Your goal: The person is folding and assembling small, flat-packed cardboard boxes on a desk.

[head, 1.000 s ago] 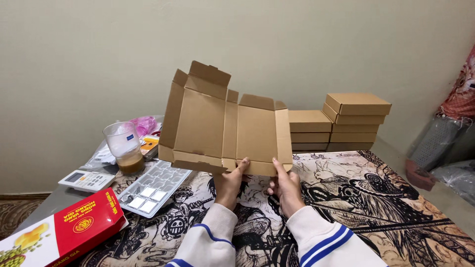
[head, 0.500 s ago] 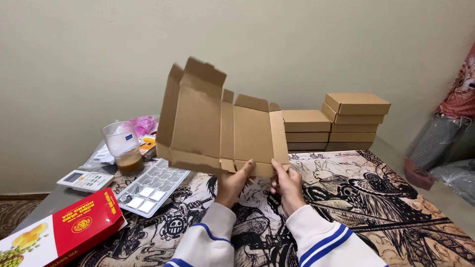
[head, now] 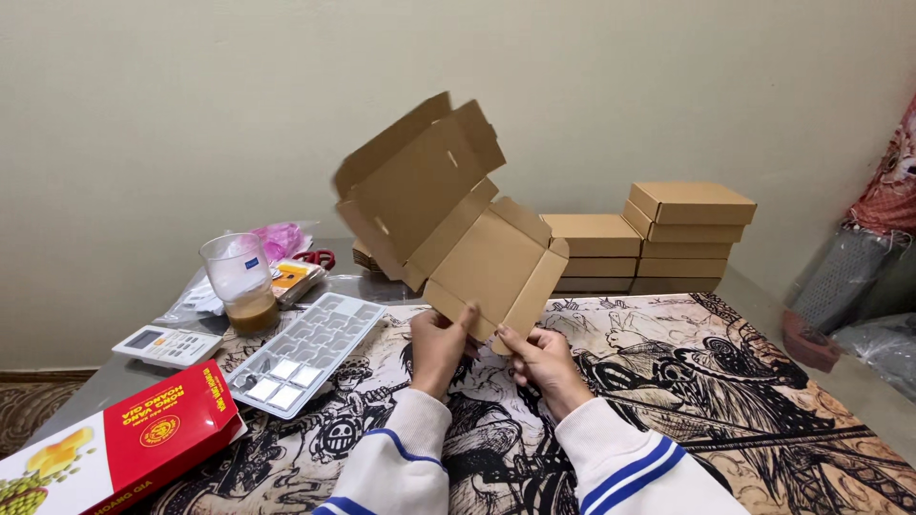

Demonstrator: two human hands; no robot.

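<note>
- Cardboard box blank, unfolded and brown, is hanging tilted in the air above the table's near middle; we are holding it up by its lower panel, its flaps leaning up and to the left.
- Our left hand is pinching the panel's bottom edge, thumb in front and fingers curled closed behind it.
- Our right hand is gripping the same edge just beside the left (fingers closed on the cardboard's corner).
- Under our wrists the black-and-white printed table cover is lying spread out.
- Left of us, a clear compartment tray, a glass with brown drink, a white remote control and a red carton are sitting on the table.
- Behind the blank, stacks of folded brown boxes are standing against the wall.
</note>
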